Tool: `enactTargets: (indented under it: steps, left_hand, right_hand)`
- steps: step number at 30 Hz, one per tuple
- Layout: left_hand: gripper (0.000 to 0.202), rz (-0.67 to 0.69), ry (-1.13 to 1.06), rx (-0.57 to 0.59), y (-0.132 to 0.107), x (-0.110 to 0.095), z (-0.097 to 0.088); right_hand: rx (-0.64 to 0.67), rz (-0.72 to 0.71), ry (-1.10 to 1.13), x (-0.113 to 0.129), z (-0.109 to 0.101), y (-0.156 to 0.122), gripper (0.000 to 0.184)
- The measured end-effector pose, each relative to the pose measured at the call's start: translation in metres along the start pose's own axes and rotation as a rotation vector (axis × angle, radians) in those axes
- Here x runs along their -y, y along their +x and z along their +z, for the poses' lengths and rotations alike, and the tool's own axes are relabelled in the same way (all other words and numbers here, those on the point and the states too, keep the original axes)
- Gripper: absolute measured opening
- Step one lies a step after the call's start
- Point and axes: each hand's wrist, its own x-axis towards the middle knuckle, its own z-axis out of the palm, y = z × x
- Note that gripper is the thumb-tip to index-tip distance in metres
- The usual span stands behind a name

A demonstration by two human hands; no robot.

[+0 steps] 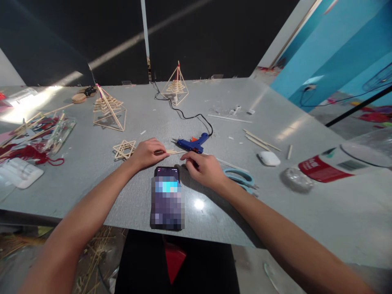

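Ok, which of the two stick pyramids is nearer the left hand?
The left pyramid: it stands closer to the left hand, while the other pyramid is farther back on the table, near the black cord.

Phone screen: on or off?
On. The phone lies face up, with lit icons along its top strip and bright cyan showing through the pixelation. Cannot tell what's displayed.
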Motion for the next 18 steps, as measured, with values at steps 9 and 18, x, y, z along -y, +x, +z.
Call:
enactTargets:
  steps: [9, 18]
  left_hand:
    - [0.016, 0.001, -0.01, -0.009, 0.0006, -0.0007, -0.0002]
    - [0.015, -0.007, -0.003, -0.002, 0.0001, 0.0003, 0.0001]
  right_hand:
    - [0.018, -0.002, 0.002, 0.0, 0.0002, 0.0002, 0.027]
    - [0.028, -0.003, -0.003, 0.0003, -0.0001, 0.0005, 0.027]
